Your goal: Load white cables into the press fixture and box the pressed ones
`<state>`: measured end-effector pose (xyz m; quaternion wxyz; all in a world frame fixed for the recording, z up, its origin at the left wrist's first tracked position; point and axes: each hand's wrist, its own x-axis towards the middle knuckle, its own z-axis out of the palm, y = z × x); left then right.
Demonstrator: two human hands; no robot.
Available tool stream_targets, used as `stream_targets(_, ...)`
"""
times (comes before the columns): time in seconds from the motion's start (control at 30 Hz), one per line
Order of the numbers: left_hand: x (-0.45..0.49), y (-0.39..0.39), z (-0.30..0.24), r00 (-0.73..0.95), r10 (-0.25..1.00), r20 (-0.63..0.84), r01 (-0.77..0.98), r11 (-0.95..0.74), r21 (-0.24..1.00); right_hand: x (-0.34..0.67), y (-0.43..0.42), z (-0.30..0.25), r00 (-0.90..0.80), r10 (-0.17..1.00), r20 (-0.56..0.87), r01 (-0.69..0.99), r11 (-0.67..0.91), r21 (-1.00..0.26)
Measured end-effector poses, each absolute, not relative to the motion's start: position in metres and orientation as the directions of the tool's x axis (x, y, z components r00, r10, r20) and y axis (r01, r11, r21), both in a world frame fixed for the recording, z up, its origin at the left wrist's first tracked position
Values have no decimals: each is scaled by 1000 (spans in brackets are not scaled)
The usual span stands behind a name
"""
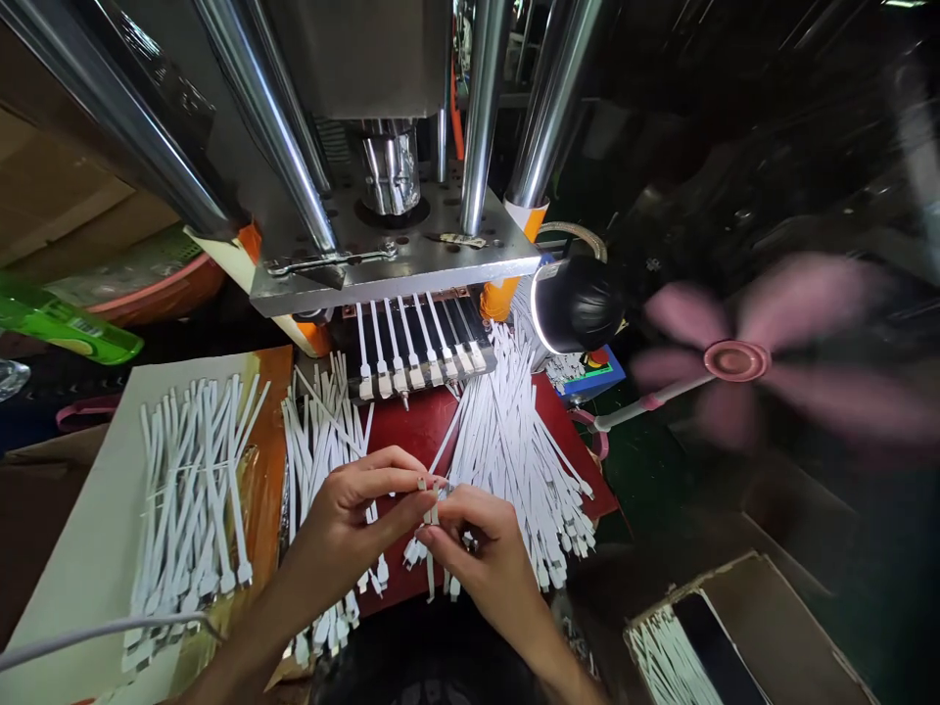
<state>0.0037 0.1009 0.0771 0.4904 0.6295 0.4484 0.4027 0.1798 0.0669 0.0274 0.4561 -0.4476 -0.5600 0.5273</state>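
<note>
Over the front of the red work surface [397, 421], my left hand [367, 499] and my right hand [481, 539] meet, fingertips almost touching. Both are closed in a pinch on the small white end of a flat cable [434, 504]; a strip of it hangs below my right fingers. Whether each hand has a separate cable end I cannot tell. Just beyond and right lies a large fanned pile of flat white cables [506, 431]. A smaller bundle [323, 421] is partly hidden by my left forearm. Behind them, several cables lie side by side in a metal mould [470, 367] under the press plate [411, 264].
At left, another cable bundle [195, 490] rests on a pale board [88, 490], near a green bottle [95, 333]. A black lamp [584, 304] stands beside the press. Further right, a pink fan [738, 360] spins. A cardboard box [793, 627] at lower right holds cables.
</note>
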Motion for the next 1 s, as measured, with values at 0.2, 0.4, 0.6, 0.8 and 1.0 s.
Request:
stream_targets(0.2,2,107,82,310,933,181,316,-281,906,170,65,22,-196,979,-49,36,-43,-998)
stream_targets(0.4,-5,165,84,109,964,241,486,-263,833,188,63,29,-556,817,-153,205,-44,-978)
stream_targets(0.6,12,248,64,196,891,410,687,-423,591,248,158,70,-575,817,-30,350,213,-912)
stream_targets(0.8,29,285,51,31,907,419,706,-317,634,249,270,63,-443,883,156,364,336,-869)
stream_targets(1.0,26,252,49,239,869,433,685,-467,559,238,321,51,-503,848,169,348,377,-858)
